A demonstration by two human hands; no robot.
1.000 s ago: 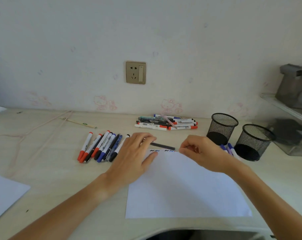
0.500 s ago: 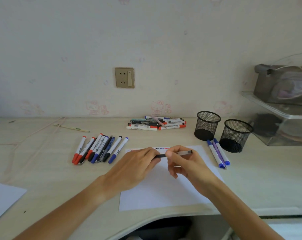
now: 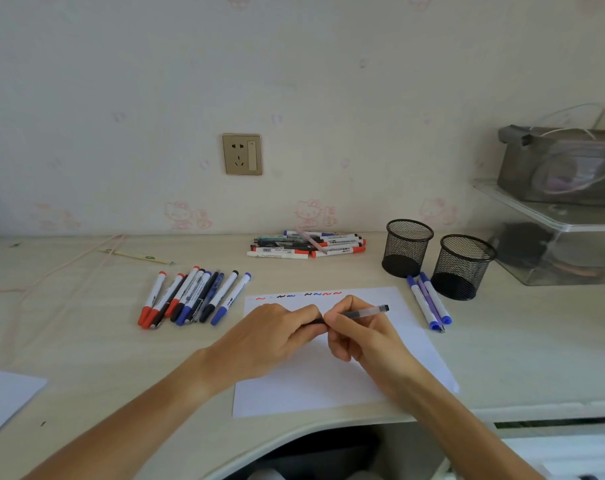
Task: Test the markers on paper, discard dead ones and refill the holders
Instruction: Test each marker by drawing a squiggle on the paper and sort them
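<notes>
A thin clear-barrelled pen (image 3: pixel 363 311) with a dark end is held level above the middle of a white sheet of paper (image 3: pixel 415 344), gripped by both hands. The right hand (image 3: pixel 359 336) is closed around the barrel with thumb and fingers, the dark end pointing toward 2 o'clock. The left hand (image 3: pixel 276 336) is closed on the other end, fingers curled over it; whether it grips a cap or the pen tip is hidden.

Along the far edge of the paper, at 12 o'clock from the hands, runs a row of small test squiggles (image 3: pixel 323 294) in red, black and blue. At 10 o'clock a row of markers (image 3: pixel 193 297) with red, black and blue caps lies side by side on the desk (image 3: pixel 86 341). At 12 o'clock, near the wall, sits a loose pile of markers (image 3: pixel 308 244). At 2 o'clock stand two black mesh holders (image 3: pixel 409 247), both apparently empty, with three blue and purple markers (image 3: pixel 429 303) lying just beside them.

Risks, as a judgement: if the hands pull apart sharply, the pen could slip and streak ink across the sheet or fingers. With three separate groups of markers close together, a tested pen could also be set down in the wrong group, mixing dead ones with good.
</notes>
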